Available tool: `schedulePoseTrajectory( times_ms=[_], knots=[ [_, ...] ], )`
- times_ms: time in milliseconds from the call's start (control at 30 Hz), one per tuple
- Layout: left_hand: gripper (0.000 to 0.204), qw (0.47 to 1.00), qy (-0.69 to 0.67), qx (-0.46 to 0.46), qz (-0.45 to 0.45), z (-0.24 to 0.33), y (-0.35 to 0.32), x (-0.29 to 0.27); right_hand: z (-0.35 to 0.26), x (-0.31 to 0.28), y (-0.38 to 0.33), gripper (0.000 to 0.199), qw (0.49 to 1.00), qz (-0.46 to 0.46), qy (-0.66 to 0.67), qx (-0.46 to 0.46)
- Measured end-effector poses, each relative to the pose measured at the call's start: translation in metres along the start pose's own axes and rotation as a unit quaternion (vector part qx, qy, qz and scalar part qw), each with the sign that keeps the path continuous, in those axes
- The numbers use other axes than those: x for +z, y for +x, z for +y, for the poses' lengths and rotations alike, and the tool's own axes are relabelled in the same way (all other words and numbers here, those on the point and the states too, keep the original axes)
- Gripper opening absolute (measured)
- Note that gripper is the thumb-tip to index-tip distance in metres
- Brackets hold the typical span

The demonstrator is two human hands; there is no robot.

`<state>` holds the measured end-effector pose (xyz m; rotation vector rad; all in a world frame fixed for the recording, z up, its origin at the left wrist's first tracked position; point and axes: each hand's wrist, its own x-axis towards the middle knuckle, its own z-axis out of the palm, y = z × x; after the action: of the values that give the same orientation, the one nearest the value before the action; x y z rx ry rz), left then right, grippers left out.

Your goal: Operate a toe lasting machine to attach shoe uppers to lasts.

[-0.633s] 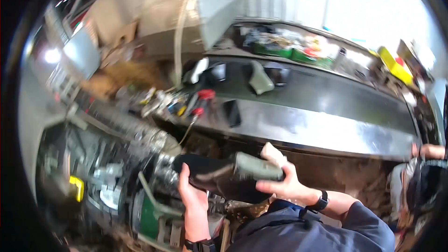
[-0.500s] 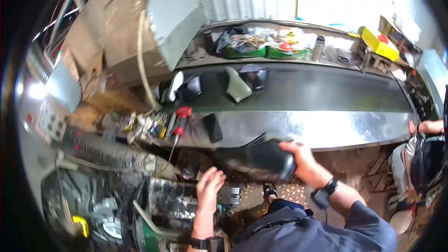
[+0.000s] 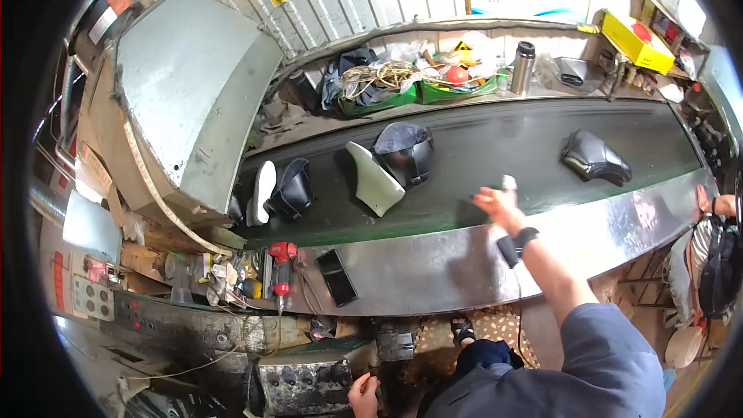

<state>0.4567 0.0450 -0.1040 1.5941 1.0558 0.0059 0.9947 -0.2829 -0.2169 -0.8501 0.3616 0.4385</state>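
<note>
My right hand (image 3: pixel 499 207) reaches over the near edge of the dark conveyor belt (image 3: pixel 495 131), fingers stretched out and holding nothing. Something white covers one of its fingertips. A black shoe upper (image 3: pixel 594 156) lies farther right on the belt. Left of the hand are a second black upper (image 3: pixel 405 152) beside a pale green sole (image 3: pixel 374 179), and another black upper (image 3: pixel 292 189) beside a white sole (image 3: pixel 263 192). Low in the picture, my left hand (image 3: pixel 364 396) is closed with curled fingers near a dark, stained machine block (image 3: pixel 306 385); what it holds, if anything, is hidden.
A metal ledge (image 3: pixel 433 269) fronts the belt, bearing a phone (image 3: pixel 337 277) and a red power tool (image 3: pixel 282 267). Green bins (image 3: pixel 457 91), a steel flask (image 3: pixel 523 67) and a yellow box (image 3: pixel 636 42) stand behind. A grey metal hood (image 3: pixel 193 93) rises left. Another person's hand (image 3: pixel 703 200) touches the ledge's right end.
The black shoe has left my right hand, and one now lies on the belt's right part. My right hand moved forward over the belt; my left dropped toward the lower edge. The view shifted.
</note>
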Motion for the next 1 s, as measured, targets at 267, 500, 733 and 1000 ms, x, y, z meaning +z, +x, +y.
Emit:
schedulePoseTrajectory(
  times_ms=[267, 500, 733, 1000],
  knots=[
    [0.043, 0.993, 0.110, 0.037, 0.010, 0.073, 0.025, 0.033, 0.051, 0.182, 0.076, 0.102, 0.995, 0.098, 0.012, 0.014],
    [0.034, 0.980, 0.103, 0.158, -0.056, 0.130, 0.103, 0.065, 0.081, 0.209, -0.022, 0.066, 0.999, 0.024, 0.009, -0.032],
    [0.067, 0.941, 0.114, 0.310, -0.079, 0.223, 0.303, 0.167, -0.006, 0.084, -0.235, 0.094, 0.998, 0.055, 0.040, 0.001],
    [0.129, 0.945, 0.304, 0.080, 0.091, 0.278, 0.333, 0.293, 0.027, 0.029, -0.332, 0.044, 0.969, 0.118, 0.215, -0.042]
  ],
)
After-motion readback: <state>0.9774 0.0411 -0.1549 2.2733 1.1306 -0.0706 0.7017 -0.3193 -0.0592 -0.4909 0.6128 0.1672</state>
